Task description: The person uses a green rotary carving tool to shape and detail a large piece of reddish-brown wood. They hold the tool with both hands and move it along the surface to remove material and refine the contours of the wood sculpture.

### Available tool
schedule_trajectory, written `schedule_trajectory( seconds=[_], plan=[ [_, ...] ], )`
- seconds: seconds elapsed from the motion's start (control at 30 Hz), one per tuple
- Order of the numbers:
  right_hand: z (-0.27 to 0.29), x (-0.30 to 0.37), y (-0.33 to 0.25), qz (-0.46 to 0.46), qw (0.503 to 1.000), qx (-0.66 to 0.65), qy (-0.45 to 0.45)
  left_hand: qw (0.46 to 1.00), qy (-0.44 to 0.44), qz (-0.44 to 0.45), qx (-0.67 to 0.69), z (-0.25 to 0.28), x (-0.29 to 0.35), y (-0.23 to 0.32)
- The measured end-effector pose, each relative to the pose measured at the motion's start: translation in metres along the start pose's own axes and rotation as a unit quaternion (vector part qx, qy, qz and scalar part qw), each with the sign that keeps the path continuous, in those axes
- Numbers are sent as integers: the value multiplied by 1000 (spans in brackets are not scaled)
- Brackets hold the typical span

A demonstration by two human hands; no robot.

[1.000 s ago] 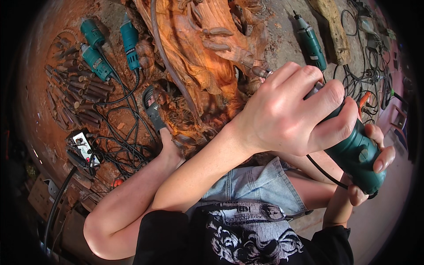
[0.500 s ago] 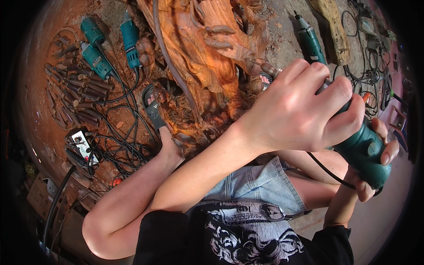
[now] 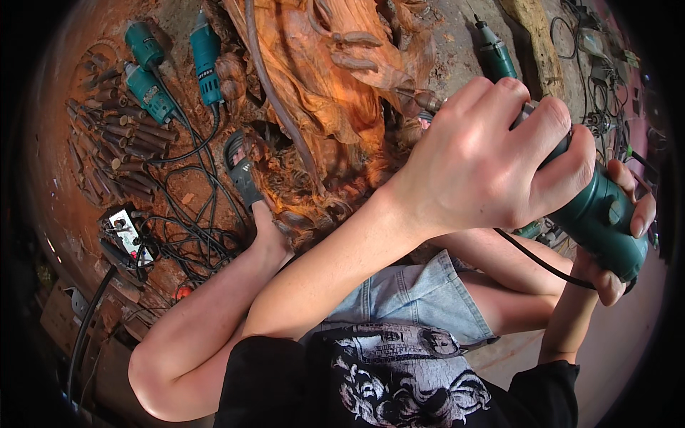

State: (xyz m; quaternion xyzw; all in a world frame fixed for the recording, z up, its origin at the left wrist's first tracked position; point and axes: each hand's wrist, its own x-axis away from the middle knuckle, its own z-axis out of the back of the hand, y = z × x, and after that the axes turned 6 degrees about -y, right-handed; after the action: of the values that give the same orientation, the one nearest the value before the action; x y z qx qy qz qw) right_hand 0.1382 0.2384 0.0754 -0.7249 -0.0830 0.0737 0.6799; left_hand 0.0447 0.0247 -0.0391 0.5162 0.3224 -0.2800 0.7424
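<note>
A green electric die grinder lies slantwise across the right side, its nose pointing left toward a large orange-brown carved wood root. My left hand reaches across my body, its fingers wrapped over the grinder's front part. At the rear end of the body, my right hand is curled round from below; its palm is hidden behind the tool. The thin bit reaches the root's right edge; whether it touches the wood I cannot tell. A black cord runs from the grinder's rear over my leg.
Three more green grinders lie at upper left, being one, beside a pile of short sticks. Tangled black cables lead to a white power strip. Another grinder and a wood log lie at upper right. Shavings surround my sandalled foot.
Both hands and the grinder's rear have shifted a little right and upward. The bit stays by the root's right edge. The view has moved slightly.
</note>
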Motion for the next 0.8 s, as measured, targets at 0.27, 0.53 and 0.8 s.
schedule_trajectory(
  seconds=[0.27,0.53,0.8],
  plan=[
    [1,0,-5,-7,1000,-9,21,1000,15,10,6,-6,-2,4],
    [35,11,-19,17,996,87,24,998,63,9,7,-15,-9,3],
    [72,15,-15,31,983,172,52,996,85,12,9,-18,-9,-1]
  ],
)
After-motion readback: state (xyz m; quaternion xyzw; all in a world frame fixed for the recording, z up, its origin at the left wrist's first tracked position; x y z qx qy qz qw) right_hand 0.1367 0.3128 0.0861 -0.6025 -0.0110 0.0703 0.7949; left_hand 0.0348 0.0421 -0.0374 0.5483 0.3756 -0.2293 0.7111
